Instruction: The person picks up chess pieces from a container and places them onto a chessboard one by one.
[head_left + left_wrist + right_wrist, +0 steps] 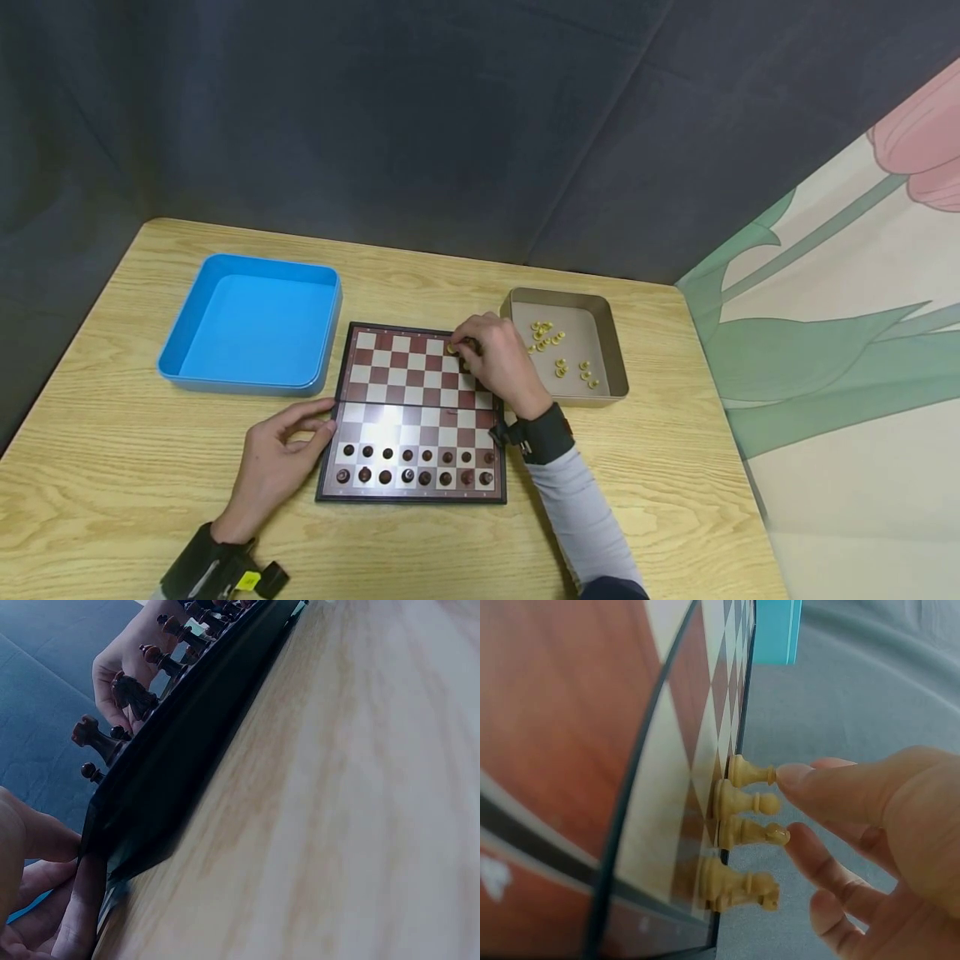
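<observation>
My right hand (501, 354) is at the far right corner of the folding chessboard (390, 408). In the right wrist view, its thumb and a finger pinch the top of a pale yellow chess piece (748, 772), whose base is at the board; the fingers partly cover its head. Several more pale chess pieces (742, 885) stand beside it. With thumb and forefinger extended, my left hand (281, 446) touches the board's left edge near the fold. Two rows of dark chess pieces (407, 476) stand along the near side.
Right of the board, a beige tray (617, 367) holds several loose yellow pieces (542, 333). A blue tray (255, 325) stands at the back left on the wooden table (187, 433). Behind the table hangs a dark curtain (375, 125).
</observation>
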Available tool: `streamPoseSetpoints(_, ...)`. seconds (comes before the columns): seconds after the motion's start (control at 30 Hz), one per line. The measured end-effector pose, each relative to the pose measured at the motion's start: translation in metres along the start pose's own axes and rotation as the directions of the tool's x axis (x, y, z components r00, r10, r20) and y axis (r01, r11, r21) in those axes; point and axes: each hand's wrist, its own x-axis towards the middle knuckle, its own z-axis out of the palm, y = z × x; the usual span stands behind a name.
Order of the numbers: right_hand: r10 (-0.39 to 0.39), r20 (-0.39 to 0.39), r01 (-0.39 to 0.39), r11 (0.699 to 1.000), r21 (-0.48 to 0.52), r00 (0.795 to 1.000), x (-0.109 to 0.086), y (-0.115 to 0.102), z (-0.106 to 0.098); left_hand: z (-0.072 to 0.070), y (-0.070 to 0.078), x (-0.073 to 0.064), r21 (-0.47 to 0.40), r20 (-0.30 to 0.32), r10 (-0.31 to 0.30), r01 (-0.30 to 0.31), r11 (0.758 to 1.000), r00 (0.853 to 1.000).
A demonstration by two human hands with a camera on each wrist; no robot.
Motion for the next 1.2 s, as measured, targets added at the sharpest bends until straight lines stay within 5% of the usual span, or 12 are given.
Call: streamPoseSetpoints(1.2,0.026,-0.014,-0.026,0.999,0.031,1.0,-0.0009,-0.0016,-0.0037,0.0,-0.0012,-0.0003,0.007,-0.007,0.017,-0.017,1.0,1.0)
